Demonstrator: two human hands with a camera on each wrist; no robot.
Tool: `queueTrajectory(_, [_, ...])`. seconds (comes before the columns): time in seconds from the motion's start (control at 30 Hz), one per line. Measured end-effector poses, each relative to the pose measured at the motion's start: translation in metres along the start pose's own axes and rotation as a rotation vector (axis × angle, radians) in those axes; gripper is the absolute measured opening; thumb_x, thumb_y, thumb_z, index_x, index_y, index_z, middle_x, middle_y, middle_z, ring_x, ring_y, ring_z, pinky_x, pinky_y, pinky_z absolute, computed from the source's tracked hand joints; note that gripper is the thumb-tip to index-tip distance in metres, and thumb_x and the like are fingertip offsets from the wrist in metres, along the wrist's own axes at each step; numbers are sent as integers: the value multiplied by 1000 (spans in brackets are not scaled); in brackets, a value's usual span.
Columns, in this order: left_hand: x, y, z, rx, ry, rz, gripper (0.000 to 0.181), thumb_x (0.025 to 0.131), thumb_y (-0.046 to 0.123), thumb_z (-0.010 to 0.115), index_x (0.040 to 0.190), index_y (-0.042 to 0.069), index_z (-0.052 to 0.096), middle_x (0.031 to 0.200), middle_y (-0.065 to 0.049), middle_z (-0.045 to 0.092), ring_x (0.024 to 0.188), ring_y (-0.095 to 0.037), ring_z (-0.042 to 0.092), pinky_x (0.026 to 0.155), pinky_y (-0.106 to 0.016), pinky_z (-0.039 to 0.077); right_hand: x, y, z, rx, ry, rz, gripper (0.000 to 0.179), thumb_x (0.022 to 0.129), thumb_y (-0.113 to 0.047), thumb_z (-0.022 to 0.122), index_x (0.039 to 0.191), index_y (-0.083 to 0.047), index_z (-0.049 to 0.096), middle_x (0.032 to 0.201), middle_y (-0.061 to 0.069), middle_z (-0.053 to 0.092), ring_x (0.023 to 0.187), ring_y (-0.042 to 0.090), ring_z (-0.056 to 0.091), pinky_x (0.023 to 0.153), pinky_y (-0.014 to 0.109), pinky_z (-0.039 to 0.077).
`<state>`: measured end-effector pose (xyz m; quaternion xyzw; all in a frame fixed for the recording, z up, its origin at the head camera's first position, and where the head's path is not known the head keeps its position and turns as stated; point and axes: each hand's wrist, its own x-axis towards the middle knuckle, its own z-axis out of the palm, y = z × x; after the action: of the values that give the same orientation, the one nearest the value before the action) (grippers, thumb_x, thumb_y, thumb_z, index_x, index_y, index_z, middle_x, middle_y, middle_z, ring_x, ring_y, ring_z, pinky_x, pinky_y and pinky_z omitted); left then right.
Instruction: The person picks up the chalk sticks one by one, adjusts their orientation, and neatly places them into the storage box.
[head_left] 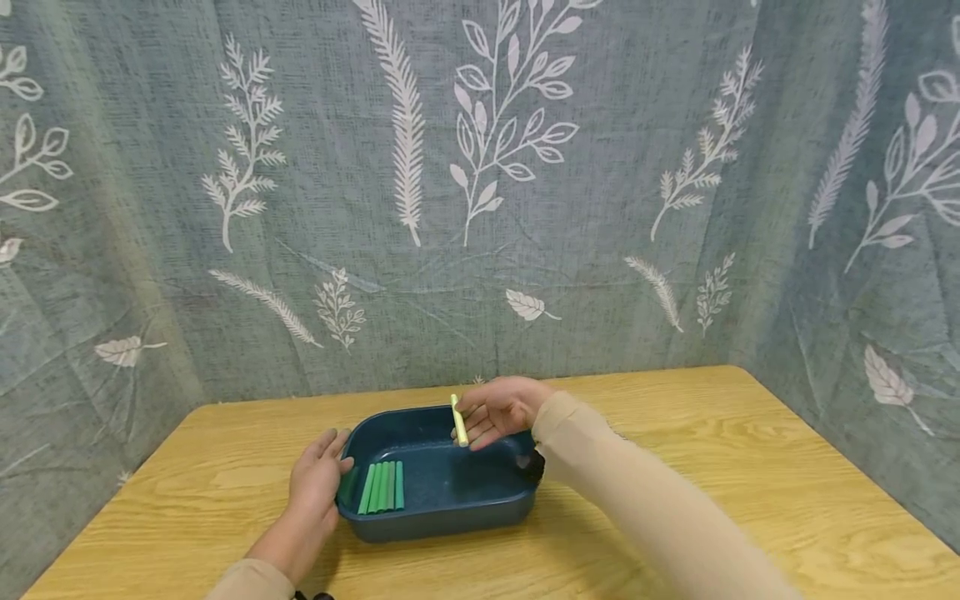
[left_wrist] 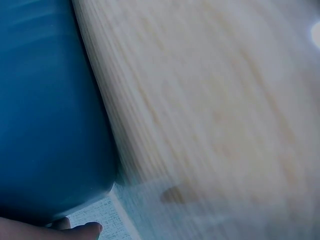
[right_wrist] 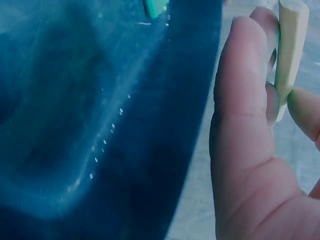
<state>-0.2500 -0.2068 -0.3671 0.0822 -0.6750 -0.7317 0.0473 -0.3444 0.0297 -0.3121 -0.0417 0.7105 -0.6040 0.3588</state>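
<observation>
A stick of yellow chalk [head_left: 460,421] is pinched between the thumb and fingers of my right hand [head_left: 501,410], above the far part of a dark blue plastic basin [head_left: 442,518]. In the right wrist view the pale chalk [right_wrist: 291,47] stands nearly upright between the fingertips. Several green chalk sticks [head_left: 381,487] lie side by side on the basin floor at its left end. My left hand [head_left: 315,475] rests at the basin's left side, fingers extended and thumb at the rim. Only a few of its fingertips [left_wrist: 87,229] show in the left wrist view.
The basin stands on a light wooden table [head_left: 675,450]. Behind and at both sides hangs a grey-green curtain [head_left: 420,317] with white leaf prints. My right sleeve [head_left: 637,492] crosses over the basin's right end and hides part of it.
</observation>
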Motion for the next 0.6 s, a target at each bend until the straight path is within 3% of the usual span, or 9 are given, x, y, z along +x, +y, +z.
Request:
queueTrajectory(0.43, [-3, 3, -1, 3, 27, 7, 65, 97, -14, 30, 152, -6, -2, 158, -25, 8, 145, -42, 2, 117, -51, 8, 29, 7, 36, -141, -4, 74, 35, 98, -11, 55, 123, 12, 53, 102, 24, 62, 112, 42, 59, 92, 46, 51])
queueTrajectory(0.6, [-3, 3, 1, -5, 27, 10, 63, 97, -14, 29, 152, -7, -1, 158, -26, 9, 145, -42, 3, 117, -51, 9, 36, 13, 45, -157, -16, 124, 36, 98, -7, 53, 128, 12, 51, 98, 23, 62, 117, 42, 57, 93, 44, 51])
